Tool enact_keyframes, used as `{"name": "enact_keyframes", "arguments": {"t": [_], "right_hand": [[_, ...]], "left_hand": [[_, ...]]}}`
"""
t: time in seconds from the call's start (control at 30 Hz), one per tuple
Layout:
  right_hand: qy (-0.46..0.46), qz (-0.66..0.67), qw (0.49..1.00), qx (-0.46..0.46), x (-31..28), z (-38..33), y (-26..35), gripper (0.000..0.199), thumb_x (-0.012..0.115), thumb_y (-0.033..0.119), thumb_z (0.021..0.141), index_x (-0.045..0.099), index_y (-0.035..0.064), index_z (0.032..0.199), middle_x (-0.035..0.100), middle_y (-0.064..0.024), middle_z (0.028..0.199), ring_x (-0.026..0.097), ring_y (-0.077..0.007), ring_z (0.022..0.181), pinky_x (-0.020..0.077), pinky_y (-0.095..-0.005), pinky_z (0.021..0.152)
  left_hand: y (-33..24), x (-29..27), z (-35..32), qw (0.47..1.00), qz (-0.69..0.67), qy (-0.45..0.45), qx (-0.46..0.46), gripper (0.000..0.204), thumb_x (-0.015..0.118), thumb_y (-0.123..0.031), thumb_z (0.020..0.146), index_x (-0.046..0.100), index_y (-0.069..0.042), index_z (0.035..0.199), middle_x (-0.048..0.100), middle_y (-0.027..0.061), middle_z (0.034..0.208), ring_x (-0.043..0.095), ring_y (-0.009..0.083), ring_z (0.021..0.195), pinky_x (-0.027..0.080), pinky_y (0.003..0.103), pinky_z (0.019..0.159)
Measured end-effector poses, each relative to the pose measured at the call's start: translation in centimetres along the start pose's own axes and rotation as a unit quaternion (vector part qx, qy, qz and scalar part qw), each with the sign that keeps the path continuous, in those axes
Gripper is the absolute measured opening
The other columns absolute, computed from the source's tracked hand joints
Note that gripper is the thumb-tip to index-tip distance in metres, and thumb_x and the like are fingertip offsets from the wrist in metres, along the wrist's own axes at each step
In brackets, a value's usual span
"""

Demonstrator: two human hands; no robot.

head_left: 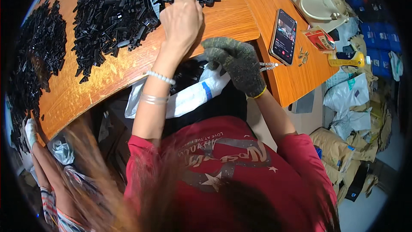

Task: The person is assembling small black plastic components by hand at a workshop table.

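My left hand (180, 19) is bare, with a bead bracelet and bangles at the wrist. It is closed at the near edge of a large heap of small black plastic parts (113, 15); its fingertips are hidden, so what they hold does not show. A greyish part (154, 0) stands out beside its knuckles. In a dark knitted glove, my right hand (236, 62) is curled just off the table edge. The clear-gripped end of a small tool (268, 65) sticks out beside the glove. Below lies a white sack (189, 101) with a blue stripe, black parts at its mouth.
Another black heap (40, 47) lies far left, near another person's white-gloved hand (31, 132). On the right tabletop are a phone (284, 36), a cream handbag (315, 0), a red packet (319, 39) and a yellow bottle (349, 59). Bags (345, 146) cover the floor at right.
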State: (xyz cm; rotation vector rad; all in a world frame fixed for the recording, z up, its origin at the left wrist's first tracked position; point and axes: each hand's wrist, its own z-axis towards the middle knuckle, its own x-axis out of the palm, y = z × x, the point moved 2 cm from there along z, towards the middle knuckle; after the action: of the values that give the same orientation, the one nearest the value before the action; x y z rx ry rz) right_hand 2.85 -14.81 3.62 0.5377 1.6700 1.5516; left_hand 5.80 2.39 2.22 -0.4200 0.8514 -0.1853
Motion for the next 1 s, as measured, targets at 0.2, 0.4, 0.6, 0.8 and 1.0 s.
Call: {"name": "enact_keyframes", "arguments": {"t": [0.2, 0.4, 0.6, 0.8, 1.0], "right_hand": [[-0.099, 0.089, 0.99, 0.052, -0.4, 0.9, -0.6, 0.03, 0.059, 0.011, 0.091, 0.061, -0.002, 0.118, 0.066, -0.0063, 0.097, 0.063, -0.0109, 0.079, 0.0514, -0.0234, 0.067], [-0.049, -0.409, 0.885, -0.22, 0.8, 2.6, 1.4, 0.046, 0.067, 0.012, 0.082, 0.057, 0.0118, 0.127, 0.054, -0.013, 0.13, 0.056, -0.0275, 0.115, 0.0477, -0.0366, 0.091], [0.001, -0.335, 0.9, -0.278, 1.6, 2.8, 2.0, 0.027, 0.069, 0.009, 0.079, 0.067, 0.0036, 0.105, 0.067, -0.0115, 0.107, 0.064, -0.0273, 0.099, 0.0516, -0.033, 0.083], [0.032, -0.435, 0.85, -0.294, 1.6, 2.3, 0.5, 0.021, 0.067, 0.01, 0.079, 0.071, 0.0091, 0.1, 0.067, -0.0111, 0.11, 0.065, -0.0273, 0.096, 0.0519, -0.0367, 0.081], [0.011, -0.414, 0.879, -0.237, 1.9, 2.5, 0.0, 0.023, 0.066, 0.011, 0.081, 0.07, 0.0115, 0.103, 0.067, -0.0095, 0.112, 0.064, -0.0272, 0.098, 0.0517, -0.0362, 0.082]], "left_hand": [[-0.6, -3.5, -3.9, 0.978, -0.183, -0.035, -0.094, 0.01, 0.064, -0.007, 0.084, 0.059, 0.001, 0.083, 0.055, 0.0163, 0.084, 0.058, 0.0317, 0.07, 0.046, 0.041, 0.062], [-0.4, -5.4, -6.6, 0.714, -0.574, 0.201, -0.346, 0.015, 0.06, -0.011, 0.092, 0.06, 0.002, 0.085, 0.06, 0.0038, 0.062, 0.049, 0.005, 0.047, 0.038, 0.02, 0.044], [1.0, -7.9, -7.4, 0.861, -0.391, 0.086, -0.313, 0.016, 0.064, -0.012, 0.089, 0.058, 0.002, 0.084, 0.059, 0.0073, 0.062, 0.053, 0.0101, 0.051, 0.04, 0.025, 0.047], [4.4, -10.1, -8.7, 0.983, 0.042, -0.125, -0.127, 0.016, 0.066, -0.01, 0.083, 0.06, 0.0, 0.094, 0.054, 0.0151, 0.094, 0.058, 0.0325, 0.078, 0.047, 0.04, 0.063], [5.2, -10.0, -8.0, 0.99, 0.022, -0.059, -0.127, 0.021, 0.068, -0.01, 0.08, 0.061, 0.002, 0.095, 0.053, 0.0157, 0.097, 0.057, 0.0326, 0.088, 0.048, 0.04, 0.071]]}}
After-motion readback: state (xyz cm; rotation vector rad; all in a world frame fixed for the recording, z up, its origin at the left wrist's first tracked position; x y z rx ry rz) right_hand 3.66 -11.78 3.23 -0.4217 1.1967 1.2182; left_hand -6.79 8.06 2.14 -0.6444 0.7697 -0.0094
